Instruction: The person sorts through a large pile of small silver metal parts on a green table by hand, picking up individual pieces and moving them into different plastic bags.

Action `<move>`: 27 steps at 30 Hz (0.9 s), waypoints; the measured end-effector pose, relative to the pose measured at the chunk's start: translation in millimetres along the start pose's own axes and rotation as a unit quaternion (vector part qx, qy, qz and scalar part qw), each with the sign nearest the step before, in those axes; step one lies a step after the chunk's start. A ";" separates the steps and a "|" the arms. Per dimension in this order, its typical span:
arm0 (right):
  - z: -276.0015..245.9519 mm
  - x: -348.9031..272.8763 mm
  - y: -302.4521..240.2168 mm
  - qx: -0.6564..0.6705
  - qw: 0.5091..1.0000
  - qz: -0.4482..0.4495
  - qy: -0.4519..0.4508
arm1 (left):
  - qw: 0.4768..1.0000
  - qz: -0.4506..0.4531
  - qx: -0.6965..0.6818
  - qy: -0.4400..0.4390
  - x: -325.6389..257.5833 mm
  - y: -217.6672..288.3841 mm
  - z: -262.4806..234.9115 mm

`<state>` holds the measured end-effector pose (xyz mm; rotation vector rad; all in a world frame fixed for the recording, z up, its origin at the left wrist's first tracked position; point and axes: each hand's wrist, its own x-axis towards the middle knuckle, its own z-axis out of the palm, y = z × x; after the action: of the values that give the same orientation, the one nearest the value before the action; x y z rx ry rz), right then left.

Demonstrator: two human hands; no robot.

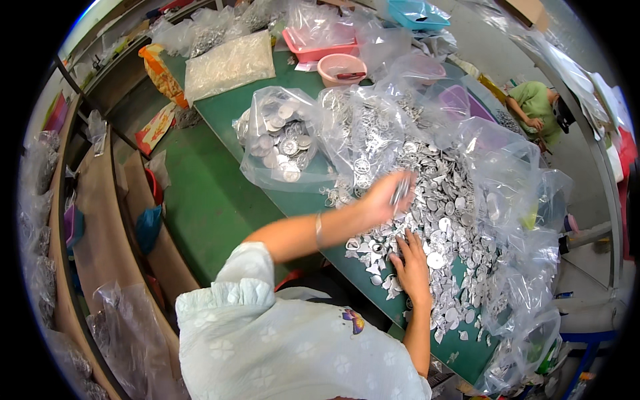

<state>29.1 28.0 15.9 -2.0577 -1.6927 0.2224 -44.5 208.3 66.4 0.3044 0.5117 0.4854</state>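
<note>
Beside the bagged discs (283, 143), a small stack was pinched in the left hand (387, 197); the right hand (412, 263) lay spread on the loose metal discs (447, 200) — most apparently still unsorted.

Pink basin (319, 45) and round pink bowl (340, 67) set at far end of green table (220, 193); blue tray (417, 13) placed beyond; orange packet (160, 73) laid at left edge.

Green table (220, 193) running diagonally from upper left to lower right, carrying loose silver metal discs (440, 220) at centre right, clear plastic bags (283, 137) above, pink bowl (341, 67) at top.
</note>
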 end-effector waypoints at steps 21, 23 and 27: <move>-32.0 -35.6 82.4 0.119 0.953 0.149 0.235 | 0.702 0.301 0.608 -0.215 65.9 -4.9 32.3; -35.1 -28.4 95.0 0.144 0.950 0.187 0.205 | 0.544 0.317 0.753 -0.190 81.4 -25.0 -1.3; -45.6 -0.7 135.9 0.022 0.965 0.145 0.218 | 0.445 0.378 0.804 -0.111 104.6 -42.1 -3.8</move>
<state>167.7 -2.2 -4.8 -2.1211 -1.1155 -0.0973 48.6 227.0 5.6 2.5632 0.3908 0.6557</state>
